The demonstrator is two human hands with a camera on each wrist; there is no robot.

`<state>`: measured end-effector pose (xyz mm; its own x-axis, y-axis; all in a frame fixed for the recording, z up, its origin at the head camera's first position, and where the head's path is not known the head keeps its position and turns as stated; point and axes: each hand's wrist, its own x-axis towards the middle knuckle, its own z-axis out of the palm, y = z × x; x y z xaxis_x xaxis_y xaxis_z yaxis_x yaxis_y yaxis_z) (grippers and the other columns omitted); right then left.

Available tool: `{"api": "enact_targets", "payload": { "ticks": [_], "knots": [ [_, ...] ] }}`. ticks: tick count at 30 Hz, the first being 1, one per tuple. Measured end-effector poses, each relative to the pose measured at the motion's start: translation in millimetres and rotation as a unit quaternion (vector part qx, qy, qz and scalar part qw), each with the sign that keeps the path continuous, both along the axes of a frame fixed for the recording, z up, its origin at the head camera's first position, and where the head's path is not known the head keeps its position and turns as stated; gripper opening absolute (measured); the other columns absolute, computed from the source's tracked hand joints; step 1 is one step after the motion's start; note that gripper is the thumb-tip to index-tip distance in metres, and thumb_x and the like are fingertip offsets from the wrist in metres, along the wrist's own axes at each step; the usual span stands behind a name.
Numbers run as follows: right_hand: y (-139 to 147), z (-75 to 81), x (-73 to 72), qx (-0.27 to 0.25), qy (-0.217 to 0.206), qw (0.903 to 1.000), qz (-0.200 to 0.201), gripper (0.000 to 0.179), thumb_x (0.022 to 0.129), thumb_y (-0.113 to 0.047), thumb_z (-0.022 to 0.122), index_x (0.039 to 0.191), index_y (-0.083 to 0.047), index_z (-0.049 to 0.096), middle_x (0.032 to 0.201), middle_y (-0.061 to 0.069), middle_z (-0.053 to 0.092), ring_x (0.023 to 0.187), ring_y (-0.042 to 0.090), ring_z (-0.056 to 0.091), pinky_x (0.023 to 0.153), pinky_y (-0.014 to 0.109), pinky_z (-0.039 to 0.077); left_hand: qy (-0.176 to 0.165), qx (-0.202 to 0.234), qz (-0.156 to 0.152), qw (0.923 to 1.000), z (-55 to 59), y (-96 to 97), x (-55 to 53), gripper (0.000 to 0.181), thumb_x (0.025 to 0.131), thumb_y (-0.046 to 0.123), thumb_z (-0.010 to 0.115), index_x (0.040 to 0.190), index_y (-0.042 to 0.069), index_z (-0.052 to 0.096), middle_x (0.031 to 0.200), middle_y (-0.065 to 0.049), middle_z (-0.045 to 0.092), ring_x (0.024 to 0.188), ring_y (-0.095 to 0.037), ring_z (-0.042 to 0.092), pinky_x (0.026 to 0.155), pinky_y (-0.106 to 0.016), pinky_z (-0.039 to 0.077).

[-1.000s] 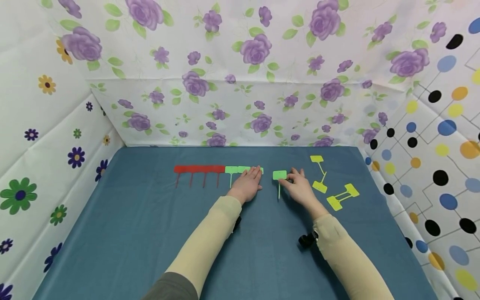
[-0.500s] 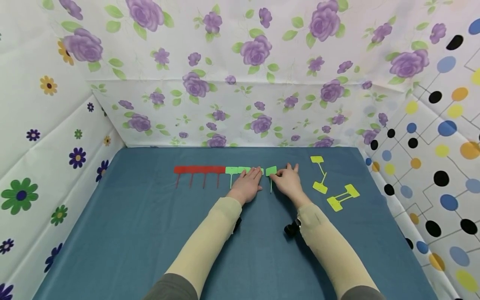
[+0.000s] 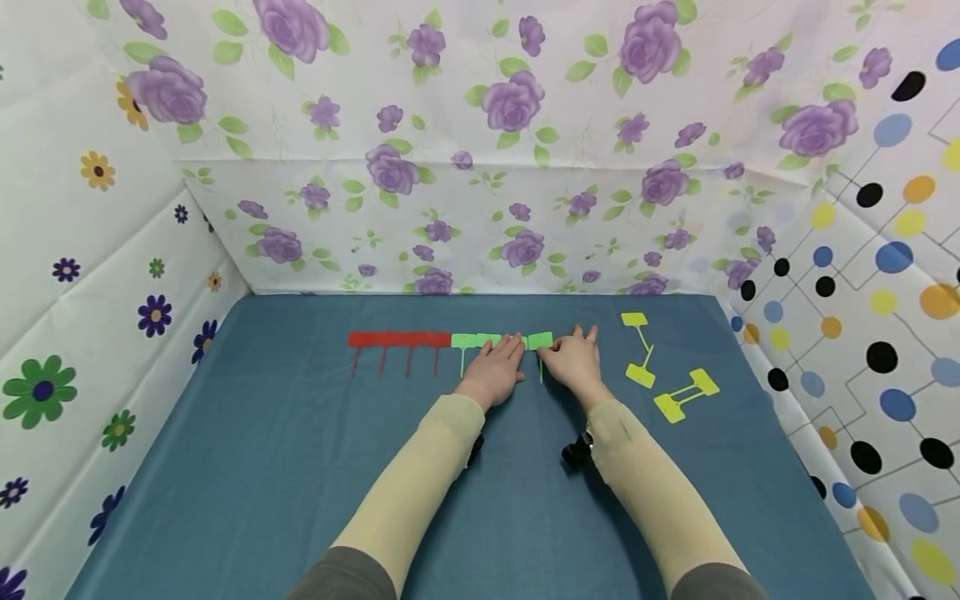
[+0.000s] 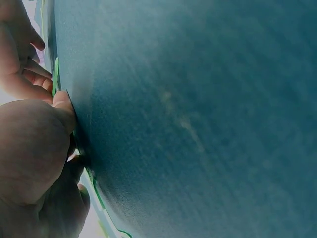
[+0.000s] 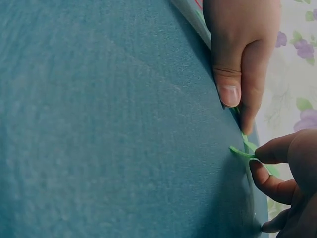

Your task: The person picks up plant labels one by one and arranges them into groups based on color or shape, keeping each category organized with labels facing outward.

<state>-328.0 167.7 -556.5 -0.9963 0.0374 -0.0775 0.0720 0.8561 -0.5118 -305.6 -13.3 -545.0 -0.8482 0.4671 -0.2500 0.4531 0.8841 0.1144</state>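
Observation:
On the blue cloth, several red T-shaped plant labels lie side by side, and green plant labels continue the row to the right. My left hand rests over the green ones with its fingers extended, hiding part of them. At the row's right end, my right hand pinches one green plant label by its stem, just below the head. That label's stem shows between thumb and finger in the right wrist view, close to the left hand's fingertips.
Several yellow plant labels lie on the cloth right of my right hand, some with stems overlapping. A floral sheet rises behind the table, and patterned sheets stand at both sides. Black wrist cameras hang below the sleeves.
My right hand has moved left with the green plant label, bringing its head to the row's right end. The label has levelled from a slight tilt. The left hand has stayed put.

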Motion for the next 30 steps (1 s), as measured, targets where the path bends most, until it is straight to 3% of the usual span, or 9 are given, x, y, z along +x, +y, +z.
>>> {"api": "enact_targets", "payload": {
  "ticks": [8,17,30],
  "knots": [
    [1.2,-4.2,-0.1,0.011,0.005,0.9999,-0.005,0.048,0.104,-0.043,0.061,0.095,-0.001,0.082,0.167,0.039,0.024,0.159,0.058,-0.003,0.129,0.069,0.013,0.021,-0.008,-0.009,0.9997,1.0,-0.4,1.0,0.067,0.116,0.04,0.043,0.172,0.011,0.021,0.18,-0.004,0.012,0.165,-0.022,0.011,0.135,-0.043,0.008],
    [2.4,-7.4,-1.7,0.033,0.009,0.9993,-0.013,0.05,0.104,-0.048,0.063,0.114,-0.002,0.082,0.168,0.039,0.022,0.159,0.058,-0.003,0.129,0.069,0.011,0.023,-0.017,-0.005,0.9996,-1.8,0.8,-0.4,0.067,0.116,0.041,0.041,0.173,0.012,0.02,0.18,-0.003,0.01,0.165,-0.021,0.01,0.135,-0.044,0.008],
    [3.7,-7.0,0.6,0.035,0.013,0.9992,-0.013,0.057,0.101,-0.051,0.067,0.128,-0.001,0.071,0.168,0.041,0.019,0.159,0.058,-0.004,0.129,0.068,0.011,0.02,-0.021,-0.005,0.9996,-0.5,0.9,0.1,0.067,0.116,0.041,0.041,0.173,0.012,0.019,0.18,-0.003,0.009,0.165,-0.021,0.009,0.135,-0.044,0.008]
  ]
}}
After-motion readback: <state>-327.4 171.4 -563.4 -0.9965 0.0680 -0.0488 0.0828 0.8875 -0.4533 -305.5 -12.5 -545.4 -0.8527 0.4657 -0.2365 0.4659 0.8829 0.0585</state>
